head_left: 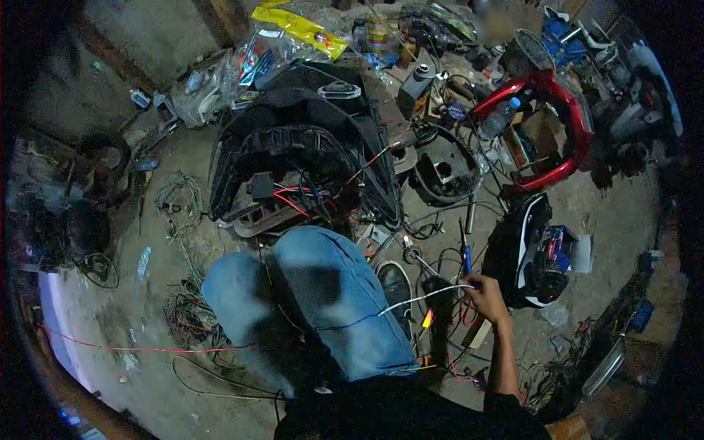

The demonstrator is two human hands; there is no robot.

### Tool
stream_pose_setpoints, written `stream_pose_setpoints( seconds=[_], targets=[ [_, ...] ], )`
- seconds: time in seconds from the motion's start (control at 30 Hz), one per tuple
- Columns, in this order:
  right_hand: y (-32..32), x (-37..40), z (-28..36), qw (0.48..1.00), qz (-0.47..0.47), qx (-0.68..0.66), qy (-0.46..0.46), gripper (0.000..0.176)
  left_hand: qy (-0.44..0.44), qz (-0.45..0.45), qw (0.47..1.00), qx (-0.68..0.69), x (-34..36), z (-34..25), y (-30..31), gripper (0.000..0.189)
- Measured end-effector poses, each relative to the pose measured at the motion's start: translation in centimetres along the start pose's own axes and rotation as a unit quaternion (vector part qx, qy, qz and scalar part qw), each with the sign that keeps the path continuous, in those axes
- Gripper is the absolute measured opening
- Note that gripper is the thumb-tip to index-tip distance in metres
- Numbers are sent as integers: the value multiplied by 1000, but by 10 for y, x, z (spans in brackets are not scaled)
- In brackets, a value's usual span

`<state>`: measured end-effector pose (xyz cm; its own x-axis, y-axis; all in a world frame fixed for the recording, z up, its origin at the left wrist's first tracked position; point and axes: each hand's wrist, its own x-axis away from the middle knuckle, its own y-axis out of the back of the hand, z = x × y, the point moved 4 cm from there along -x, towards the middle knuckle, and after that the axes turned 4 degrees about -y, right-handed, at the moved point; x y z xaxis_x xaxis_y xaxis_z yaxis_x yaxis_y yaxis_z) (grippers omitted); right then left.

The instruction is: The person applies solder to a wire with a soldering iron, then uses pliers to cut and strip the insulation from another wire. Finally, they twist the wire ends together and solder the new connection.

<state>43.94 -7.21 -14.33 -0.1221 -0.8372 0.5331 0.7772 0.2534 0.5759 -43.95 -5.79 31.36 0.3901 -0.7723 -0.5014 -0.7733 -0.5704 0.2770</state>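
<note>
Stretched across my lap is a long thin wire. Its left part is a red wire point(147, 347), then it shows blue over my knee, and its right part is a white wire point(422, 297). My right hand point(485, 299) pinches the white end, just right of my shoe point(396, 282). Far to the left, my dim left hand point(45, 345) is closed where the red wire ends at the picture's edge. In front of my knees lies a black plastic vehicle body panel point(293, 99), with a small black box point(262, 185) and red and black leads inside.
Beside my right hand lie a blue-handled screwdriver point(466, 258) and tangled cables. A red curved trim piece point(579, 139) sits at the back right, near a plastic bottle point(500, 117). Wire bundles point(187, 315) lie left of my knees. A yellow package point(304, 29) is at the back.
</note>
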Motion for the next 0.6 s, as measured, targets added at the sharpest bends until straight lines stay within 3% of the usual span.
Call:
stream_pose_setpoints(
  seconds=[0.07,0.13,0.17,0.2,0.23,0.27,0.37,0.4,0.43,0.5,0.6],
  targets=[
    [7,-6,-22,995,-91,-4,30,22,-26,-62,994,-84,-6,-4,9,52],
    [27,-5,-29,971,-205,65,108,34,-56,-51,988,-134,-14,-14,-7,51],
    [34,-8,-40,957,-264,85,86,38,-72,-45,984,-157,-19,-19,-11,51],
    [39,-10,-51,939,-321,104,64,42,10,-59,998,37,-36,-22,-5,47],
    [42,-11,-62,917,-378,123,42,46,19,-52,998,38,-43,-27,-1,45],
    [49,-8,-53,937,-330,91,-69,56,27,-45,998,39,-43,-38,-17,44],
    [61,-3,-47,939,-285,-68,-182,61,13,-54,997,44,-52,-56,-38,37],
    [64,-11,-73,944,-278,-91,-153,60,1,-62,997,54,-55,-62,-44,34],
    [68,-13,-94,939,-307,-147,-46,55,-4,-66,996,63,-58,-66,-50,32],
    [89,4,-33,942,-263,-207,33,47,-14,-74,994,74,-68,-75,-57,28],
    [116,40,23,865,-278,-391,146,62,-26,-97,990,94,-82,-85,-60,22]
  ],
)
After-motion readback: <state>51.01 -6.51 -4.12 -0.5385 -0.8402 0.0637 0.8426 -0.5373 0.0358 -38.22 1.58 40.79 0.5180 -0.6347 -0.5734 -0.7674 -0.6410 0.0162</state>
